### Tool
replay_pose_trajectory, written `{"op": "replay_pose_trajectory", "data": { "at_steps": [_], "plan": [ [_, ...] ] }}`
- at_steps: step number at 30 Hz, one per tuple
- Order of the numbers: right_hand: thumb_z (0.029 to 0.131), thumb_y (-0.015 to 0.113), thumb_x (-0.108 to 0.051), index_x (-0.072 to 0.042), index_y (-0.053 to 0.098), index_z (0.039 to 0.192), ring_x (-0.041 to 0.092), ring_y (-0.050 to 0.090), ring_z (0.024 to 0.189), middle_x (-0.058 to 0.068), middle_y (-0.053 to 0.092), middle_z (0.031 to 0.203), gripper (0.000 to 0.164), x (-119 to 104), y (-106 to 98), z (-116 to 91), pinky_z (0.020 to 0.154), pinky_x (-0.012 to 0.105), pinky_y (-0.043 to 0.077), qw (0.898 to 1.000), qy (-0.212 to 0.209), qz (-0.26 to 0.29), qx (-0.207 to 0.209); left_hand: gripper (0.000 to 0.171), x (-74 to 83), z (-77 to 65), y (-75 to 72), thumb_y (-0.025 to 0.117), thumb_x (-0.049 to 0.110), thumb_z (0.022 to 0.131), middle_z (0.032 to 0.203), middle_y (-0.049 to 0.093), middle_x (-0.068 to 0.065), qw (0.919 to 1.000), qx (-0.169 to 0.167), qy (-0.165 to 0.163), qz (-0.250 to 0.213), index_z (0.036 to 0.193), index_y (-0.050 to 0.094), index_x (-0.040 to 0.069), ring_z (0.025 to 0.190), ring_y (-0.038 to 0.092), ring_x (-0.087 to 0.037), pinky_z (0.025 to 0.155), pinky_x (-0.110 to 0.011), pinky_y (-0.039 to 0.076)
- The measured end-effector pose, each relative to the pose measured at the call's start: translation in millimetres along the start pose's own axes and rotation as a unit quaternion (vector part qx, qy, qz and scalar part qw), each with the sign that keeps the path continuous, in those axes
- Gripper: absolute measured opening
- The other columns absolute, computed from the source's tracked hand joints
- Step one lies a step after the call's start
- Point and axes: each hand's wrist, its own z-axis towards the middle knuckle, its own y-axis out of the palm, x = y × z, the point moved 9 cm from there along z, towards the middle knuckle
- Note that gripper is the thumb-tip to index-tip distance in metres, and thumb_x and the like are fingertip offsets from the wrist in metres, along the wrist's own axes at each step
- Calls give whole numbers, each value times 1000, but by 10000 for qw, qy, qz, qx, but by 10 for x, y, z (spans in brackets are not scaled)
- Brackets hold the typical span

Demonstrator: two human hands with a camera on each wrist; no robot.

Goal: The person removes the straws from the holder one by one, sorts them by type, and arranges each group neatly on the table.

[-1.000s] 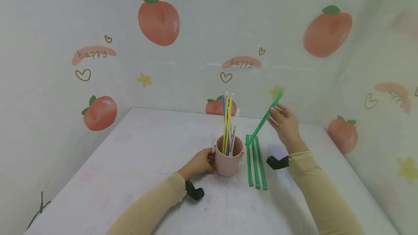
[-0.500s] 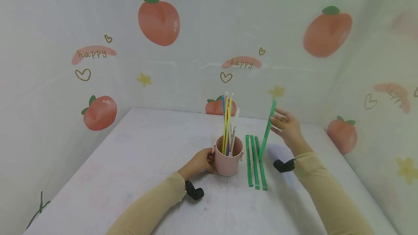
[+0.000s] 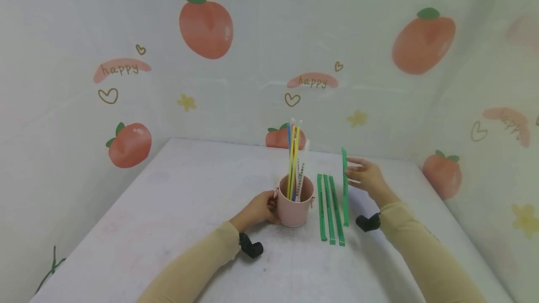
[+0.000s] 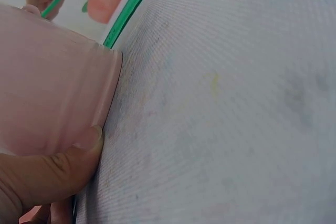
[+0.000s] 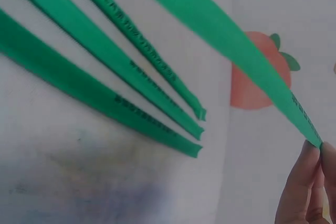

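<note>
In the head view my left hand point(image 3: 257, 207) holds the left side of a small pink bucket point(image 3: 293, 215). The left wrist view shows its thumb point(image 4: 60, 171) low on the wall, near the base. Several straws point(image 3: 290, 172) stand in the bucket: yellow and blue ones in clear wrap, others in white printed paper. Between thumb and fingertips my right hand point(image 3: 367, 176) pinches a straw in a green paper wrapper point(image 3: 345, 200), nearly upright in the head view. Left of it, three more green-wrapped straws point(image 3: 329, 209) lie side by side; their printed wrappers show closely in the right wrist view.
A white cloth covers the table point(image 3: 189, 191). Behind it hangs a white curtain point(image 3: 261, 36) printed with peaches and the word "happy". Black wrist cameras point(image 3: 251, 247) sit on both wrists. Something thin and green point(image 3: 52, 268) shows at the far left edge.
The right hand has lowered the green-wrapped straw and swung it from a slant over the row to nearly upright, right of the row. The left hand and bucket have stayed put.
</note>
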Motion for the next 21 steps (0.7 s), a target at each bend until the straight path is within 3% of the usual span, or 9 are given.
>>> {"op": "replay_pose_trajectory", "data": {
  "at_steps": [8,17,21],
  "plan": [
    [94,60,-3,2,36,146,1,63,81,19,58,123,58,215,2,-1,81,28,59,9991,371,-207,12,60,6,-2,1,87,-2,63,113,63,-12,10000,-3,4,-2,116,59,4,109,61,-29,97,-43,52],
    [91,61,0,6,38,143,3,61,78,15,62,111,57,410,50,-5,79,28,60,9972,663,-357,18,59,24,-12,-5,87,-1,63,113,63,-12,10000,-4,73,26,115,59,3,108,61,-28,96,-42,53],
    [91,62,1,8,39,141,5,61,78,19,61,112,55,475,61,-4,81,31,60,9958,720,-552,76,59,25,-18,-6,87,-1,63,113,63,-12,10000,-18,63,14,116,59,3,108,61,-28,96,-42,53]
  ]
}}
